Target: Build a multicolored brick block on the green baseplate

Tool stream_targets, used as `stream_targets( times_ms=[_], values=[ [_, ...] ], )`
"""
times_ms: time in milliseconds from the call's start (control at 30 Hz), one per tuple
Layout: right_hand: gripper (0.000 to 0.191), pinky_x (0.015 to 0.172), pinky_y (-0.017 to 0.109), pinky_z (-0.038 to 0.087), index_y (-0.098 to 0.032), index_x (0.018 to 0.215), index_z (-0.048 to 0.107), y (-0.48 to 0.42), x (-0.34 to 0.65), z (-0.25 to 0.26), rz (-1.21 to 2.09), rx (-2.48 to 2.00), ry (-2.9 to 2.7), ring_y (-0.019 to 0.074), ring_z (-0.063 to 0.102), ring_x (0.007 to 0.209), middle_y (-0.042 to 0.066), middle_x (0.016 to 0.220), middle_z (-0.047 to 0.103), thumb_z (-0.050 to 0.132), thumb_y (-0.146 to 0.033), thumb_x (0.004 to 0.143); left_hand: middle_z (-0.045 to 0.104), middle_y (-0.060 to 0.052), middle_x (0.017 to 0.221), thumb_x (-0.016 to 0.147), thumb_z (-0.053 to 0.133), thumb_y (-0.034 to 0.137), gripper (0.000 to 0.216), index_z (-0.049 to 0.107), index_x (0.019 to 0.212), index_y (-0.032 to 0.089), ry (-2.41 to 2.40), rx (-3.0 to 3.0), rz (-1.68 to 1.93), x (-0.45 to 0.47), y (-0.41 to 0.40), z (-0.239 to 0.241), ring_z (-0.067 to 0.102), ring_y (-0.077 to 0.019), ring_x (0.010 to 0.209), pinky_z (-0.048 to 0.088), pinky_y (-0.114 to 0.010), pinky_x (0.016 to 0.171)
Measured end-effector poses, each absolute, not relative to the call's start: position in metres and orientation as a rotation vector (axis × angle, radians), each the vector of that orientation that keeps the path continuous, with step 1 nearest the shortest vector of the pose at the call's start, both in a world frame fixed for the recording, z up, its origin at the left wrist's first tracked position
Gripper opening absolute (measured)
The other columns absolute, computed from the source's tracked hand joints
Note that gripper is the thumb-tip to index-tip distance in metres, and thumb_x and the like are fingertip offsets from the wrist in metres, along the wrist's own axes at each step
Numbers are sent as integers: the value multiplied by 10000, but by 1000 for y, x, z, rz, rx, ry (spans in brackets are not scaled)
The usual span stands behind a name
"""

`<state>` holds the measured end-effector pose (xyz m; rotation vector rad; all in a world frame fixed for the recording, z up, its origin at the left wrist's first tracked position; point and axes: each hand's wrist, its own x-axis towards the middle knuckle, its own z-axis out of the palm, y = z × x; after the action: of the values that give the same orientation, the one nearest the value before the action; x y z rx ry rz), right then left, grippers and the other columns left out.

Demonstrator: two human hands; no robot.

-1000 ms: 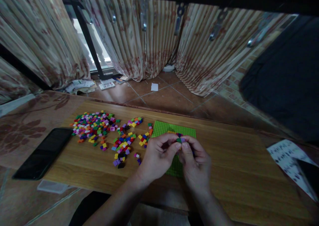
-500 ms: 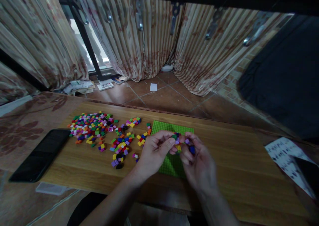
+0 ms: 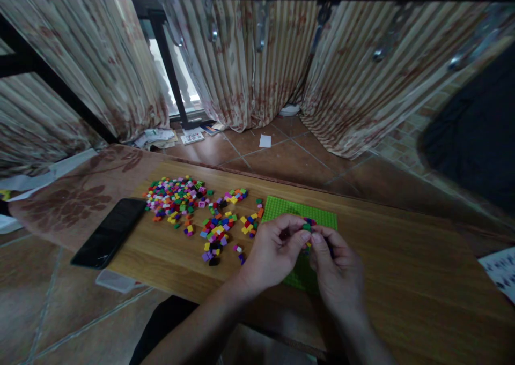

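Over the green studded baseplate (image 3: pixel 277 206), my left hand (image 3: pixel 277 250) and my right hand (image 3: pixel 338 260) meet at their fingertips. Pinched between both is a small cluster of building bricks (image 3: pixel 307 227), with green, red, blue and yellow parts showing. The fingers hide most of it. Both thumbs press close together on its near side. To the left of my left hand lie loose building bricks (image 3: pixel 219 226) in small groups, and farther left a large multicoloured pile of bricks (image 3: pixel 175 198).
A black smartphone (image 3: pixel 108 233) lies at the wooden board's (image 3: pixel 402 258) left end. Below it is a clear plastic tray (image 3: pixel 116 281). At the far right is a printed sheet (image 3: pixel 501 271). Striped curtains (image 3: pixel 249 70) hang beyond the tiled floor.
My hands have come closer together, and both thumbs now press on the brick cluster. The camera view has turned left, shifting the scene rightward.
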<state>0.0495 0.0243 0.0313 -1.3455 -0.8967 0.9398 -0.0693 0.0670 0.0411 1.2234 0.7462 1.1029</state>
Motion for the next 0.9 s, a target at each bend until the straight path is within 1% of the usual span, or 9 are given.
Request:
stream_targets(
  times_ms=[100, 200, 300, 367, 433, 567, 667, 800, 900],
  values=[
    [309, 397, 196, 211, -206, 941, 672, 25, 47, 29, 1006, -1292, -856, 62, 305, 432, -71, 566, 476, 699, -494, 833, 618, -28, 764, 866, 653, 328, 189, 658, 890, 141, 774, 1274, 1112, -70, 66, 42, 555, -116, 678, 489, -230, 641],
    [309, 398, 190, 213, -202, 917, 675, 27, 45, 27, 1039, -1213, -807, 57, 290, 427, -82, 540, 446, 720, -490, 816, 629, -31, 771, 861, 658, 335, 195, 664, 897, 143, 762, 1253, 1110, -71, 66, 42, 561, -118, 672, 493, -232, 638],
    [297, 400, 193, 228, -197, 891, 684, 29, 44, 27, 995, -1219, -789, 60, 296, 424, -91, 511, 403, 726, -481, 815, 637, -27, 770, 856, 669, 359, 216, 667, 897, 147, 765, 1199, 1117, -70, 66, 42, 572, -114, 657, 501, -229, 630],
    [288, 398, 192, 231, -198, 898, 690, 29, 43, 28, 958, -1253, -778, 60, 302, 423, -93, 506, 399, 738, -467, 808, 638, -19, 758, 844, 688, 381, 241, 664, 892, 147, 763, 1152, 1135, -69, 65, 43, 582, -109, 650, 508, -224, 632],
    [289, 394, 185, 231, -201, 896, 692, 30, 43, 31, 987, -1226, -726, 52, 297, 427, -85, 537, 441, 753, -464, 793, 645, -15, 749, 828, 709, 414, 288, 659, 905, 141, 734, 1093, 1132, -69, 66, 44, 595, -103, 639, 521, -222, 633],
    [308, 383, 159, 227, -189, 840, 683, 32, 50, 42, 1183, -1075, -506, 26, 264, 448, -38, 697, 574, 793, -458, 739, 675, -20, 733, 795, 743, 457, 370, 656, 944, 130, 662, 970, 1059, -75, 72, 47, 619, -104, 599, 543, -232, 597],
    [260, 379, 142, 231, -189, 839, 681, 33, 59, 47, 1313, -993, -378, 31, 271, 471, -21, 745, 587, 795, -398, 735, 679, -13, 706, 782, 765, 424, 339, 666, 925, 133, 724, 951, 1085, -86, 83, 49, 627, -110, 592, 541, -231, 586],
    [158, 412, 146, 331, -193, 828, 690, 35, 71, 46, 1380, -895, -291, 59, 364, 529, 7, 787, 625, 743, -328, 764, 679, -6, 715, 757, 770, 387, 297, 668, 890, 141, 891, 1037, 1169, -112, 102, 50, 615, -112, 593, 523, -229, 592],
    [108, 440, 154, 398, -192, 813, 700, 35, 78, 45, 1347, -877, -244, 72, 446, 567, 22, 807, 666, 718, -287, 765, 661, -4, 677, 755, 729, 372, 246, 674, 809, 138, 1137, 1341, 1023, -137, 115, 50, 589, -126, 591, 469, -224, 568]
  ],
)
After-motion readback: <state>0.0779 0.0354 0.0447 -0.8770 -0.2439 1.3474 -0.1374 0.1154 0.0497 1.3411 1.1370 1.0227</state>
